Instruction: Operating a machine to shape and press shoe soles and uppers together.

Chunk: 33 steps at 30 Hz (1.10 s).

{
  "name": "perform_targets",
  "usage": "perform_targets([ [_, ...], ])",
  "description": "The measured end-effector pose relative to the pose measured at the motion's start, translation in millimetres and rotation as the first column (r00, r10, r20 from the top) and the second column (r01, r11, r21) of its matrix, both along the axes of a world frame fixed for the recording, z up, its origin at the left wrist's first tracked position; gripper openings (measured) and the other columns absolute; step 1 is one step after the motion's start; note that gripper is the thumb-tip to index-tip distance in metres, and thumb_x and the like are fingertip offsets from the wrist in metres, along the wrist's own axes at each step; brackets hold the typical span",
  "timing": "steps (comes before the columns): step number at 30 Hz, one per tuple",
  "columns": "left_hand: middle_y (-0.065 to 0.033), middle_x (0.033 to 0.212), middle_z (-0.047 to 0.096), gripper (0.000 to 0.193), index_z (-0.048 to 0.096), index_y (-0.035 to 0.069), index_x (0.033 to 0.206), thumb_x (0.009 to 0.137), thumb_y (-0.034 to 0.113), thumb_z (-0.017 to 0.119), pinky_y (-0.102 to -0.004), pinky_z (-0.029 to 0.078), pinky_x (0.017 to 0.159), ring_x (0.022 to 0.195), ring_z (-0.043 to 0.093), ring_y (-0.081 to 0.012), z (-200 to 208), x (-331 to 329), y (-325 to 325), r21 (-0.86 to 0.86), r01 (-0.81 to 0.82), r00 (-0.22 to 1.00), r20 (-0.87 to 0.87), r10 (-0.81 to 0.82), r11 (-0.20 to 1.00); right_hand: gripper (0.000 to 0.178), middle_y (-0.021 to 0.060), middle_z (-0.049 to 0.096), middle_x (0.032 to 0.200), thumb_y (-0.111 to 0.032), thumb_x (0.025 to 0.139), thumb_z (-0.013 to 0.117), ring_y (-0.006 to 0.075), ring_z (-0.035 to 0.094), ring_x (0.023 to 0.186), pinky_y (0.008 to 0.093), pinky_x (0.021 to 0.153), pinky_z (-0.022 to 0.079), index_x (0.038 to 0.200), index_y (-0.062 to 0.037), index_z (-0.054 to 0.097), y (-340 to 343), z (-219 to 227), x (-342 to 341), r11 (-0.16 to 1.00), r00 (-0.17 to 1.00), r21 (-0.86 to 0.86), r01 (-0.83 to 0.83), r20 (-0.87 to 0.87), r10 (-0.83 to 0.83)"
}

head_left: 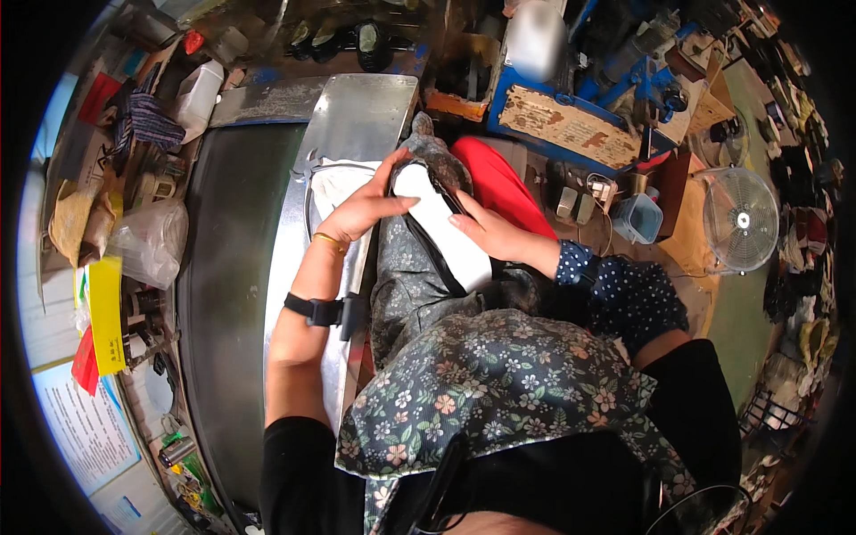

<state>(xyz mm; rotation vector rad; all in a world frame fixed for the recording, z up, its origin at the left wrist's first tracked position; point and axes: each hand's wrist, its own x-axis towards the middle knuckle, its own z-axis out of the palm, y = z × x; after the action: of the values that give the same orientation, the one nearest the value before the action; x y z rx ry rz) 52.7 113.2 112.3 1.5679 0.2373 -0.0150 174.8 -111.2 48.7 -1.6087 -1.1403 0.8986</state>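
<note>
The left grip is half curled, its thumb lying on the white sole-shaped piece and its fingers at the far left edge; the right grip holds the other side, thumb on the white and fingers at the dark edge. The piece sits between them, slanting over the lap, with black material along its sides. How firmly either one presses, I cannot tell. Beneath is dark patterned cloth, and nearer the body spreads a floral apron. A red item lies just beyond the right one. To the left, a white cloth rests on a metal surface, beside a long dark panel. Farther out are a clear plastic bag at left, dark shoes at the top, and a blue bin and round fan at right.
</note>
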Motion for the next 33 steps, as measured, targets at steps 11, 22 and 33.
perform_targets([
  [11,-0.0217,0.07,0.067,0.036,0.059,0.0,0.091,0.101,0.027,0.038,-0.053,0.052,0.062,0.061,0.064,-0.0439,-10.6,-9.0,-53.8,0.977,-0.111,0.694,-0.057,0.718,0.184,0.068,0.0398,0.055,0.117,-0.032,0.1,0.046,0.0491,0.057,0.111,0.0468,0.096,0.045,0.142,0.0145,0.019,57.9,62.1,-38.7,0.956,0.985,-0.268,0.116,0.153,-0.077],
  [22,-0.0182,0.133,0.055,0.067,0.045,-0.002,0.138,0.105,0.049,0.019,-0.0377,0.04,0.106,0.122,0.054,-0.0287,-4.9,-4.8,-65.9,-0.477,-0.716,0.653,-0.201,0.73,0.51,0.075,0.02,0.067,0.097,-0.063,0.1,0.02,0.0281,0.064,0.087,0.0398,0.077,0.049,0.108,0.0005,0.06,72.1,40.5,51.1,0.883,0.989,-0.468,-0.019,-0.138,-0.052],
  [33,-0.0128,0.097,0.071,0.05,0.064,-0.004,0.108,0.101,0.039,0.04,-0.0397,0.052,0.083,0.088,0.067,-0.03,-58.1,28.2,-13.7,-0.062,-0.788,0.615,-0.118,0.78,0.612,0.033,0.0209,0.066,0.096,-0.028,0.102,0.045,0.0333,0.064,0.093,0.0381,0.084,0.049,0.111,-0.0016,0.063,148.4,62.4,11.1,0.988,0.723,0.074,0.139,0.674,-0.152],
])
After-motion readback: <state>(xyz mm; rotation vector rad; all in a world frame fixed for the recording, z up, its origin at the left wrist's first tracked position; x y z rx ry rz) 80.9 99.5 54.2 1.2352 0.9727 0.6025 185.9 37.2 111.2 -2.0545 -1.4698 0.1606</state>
